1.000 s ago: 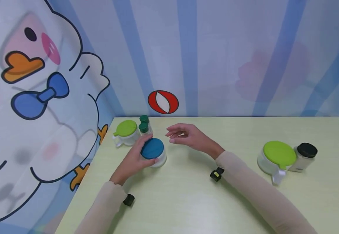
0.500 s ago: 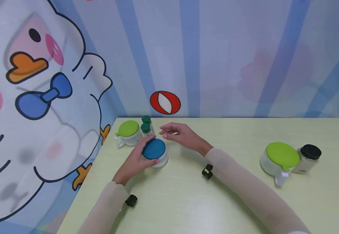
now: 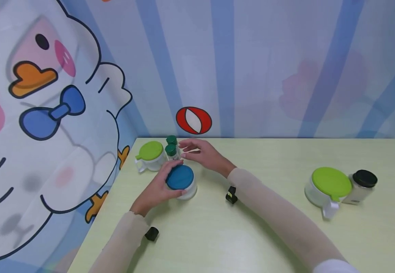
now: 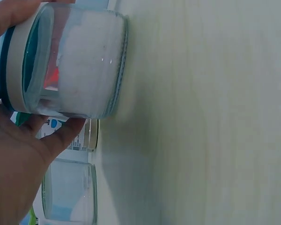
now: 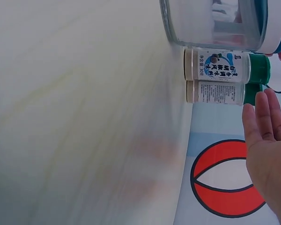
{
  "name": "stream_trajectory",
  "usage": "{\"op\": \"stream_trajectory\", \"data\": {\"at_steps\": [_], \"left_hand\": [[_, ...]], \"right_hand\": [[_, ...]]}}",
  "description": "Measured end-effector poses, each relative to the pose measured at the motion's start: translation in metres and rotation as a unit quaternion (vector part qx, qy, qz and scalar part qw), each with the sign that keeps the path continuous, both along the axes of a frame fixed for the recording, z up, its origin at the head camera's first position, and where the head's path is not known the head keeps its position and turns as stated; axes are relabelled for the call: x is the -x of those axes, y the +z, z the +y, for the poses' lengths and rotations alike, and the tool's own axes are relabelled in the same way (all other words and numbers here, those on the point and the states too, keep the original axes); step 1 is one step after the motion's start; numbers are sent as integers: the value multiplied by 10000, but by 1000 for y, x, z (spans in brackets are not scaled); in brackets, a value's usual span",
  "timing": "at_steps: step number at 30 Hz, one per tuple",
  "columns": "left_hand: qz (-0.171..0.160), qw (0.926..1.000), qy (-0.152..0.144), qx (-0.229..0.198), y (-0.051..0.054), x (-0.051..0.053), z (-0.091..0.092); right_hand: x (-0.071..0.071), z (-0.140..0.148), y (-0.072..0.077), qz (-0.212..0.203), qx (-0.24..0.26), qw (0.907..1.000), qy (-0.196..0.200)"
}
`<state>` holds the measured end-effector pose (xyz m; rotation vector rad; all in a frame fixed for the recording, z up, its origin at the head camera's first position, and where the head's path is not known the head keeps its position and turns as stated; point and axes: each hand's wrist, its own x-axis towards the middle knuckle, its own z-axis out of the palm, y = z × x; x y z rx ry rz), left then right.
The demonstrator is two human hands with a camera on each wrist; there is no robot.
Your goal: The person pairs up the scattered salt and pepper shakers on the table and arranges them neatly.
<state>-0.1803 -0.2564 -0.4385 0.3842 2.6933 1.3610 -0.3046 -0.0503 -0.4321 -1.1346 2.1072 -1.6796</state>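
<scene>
My left hand point(image 3: 158, 188) grips a glass jar with a blue lid point(image 3: 180, 177), thumb on the near side and fingers around the far side. In the left wrist view the jar point(image 4: 86, 61) is upright and holds a white, grainy content. Just behind it stand two small seasoning bottles with green caps point(image 3: 171, 149), one behind the other. My right hand point(image 3: 202, 153) hovers right beside these bottles, fingers loosely extended and holding nothing. The right wrist view shows the labelled bottles point(image 5: 220, 65) close to the right fingertips, with no clear grip on them.
A green-lidded pot with a handle point(image 3: 150, 151) stands left of the bottles at the table's back left. On the right are another green-lidded pot point(image 3: 331, 184) and a black-capped jar point(image 3: 362, 185). A printed cloth backdrop point(image 3: 258, 68) rises behind the table point(image 3: 252, 235).
My right hand has moved left, coming up to the green-capped bottles. The left hand keeps its grip on the blue-lidded jar, which has shifted slightly toward me.
</scene>
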Motion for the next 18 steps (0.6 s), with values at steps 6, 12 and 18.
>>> {"op": "stream_trajectory", "data": {"at_steps": [6, 12, 18], "left_hand": [[-6, 10000, -27, 2, 2, -3, -2], [59, 9998, -183, -36, 1, -4, -3], [52, 9996, -266, -96, 0, -5, -4]], "right_hand": [[4, -13, -2, -87, 9, 9997, -237], [4, -28, -1, -178, -82, 9976, -658], [1, -39, -2, -117, -246, 9951, -947]]}}
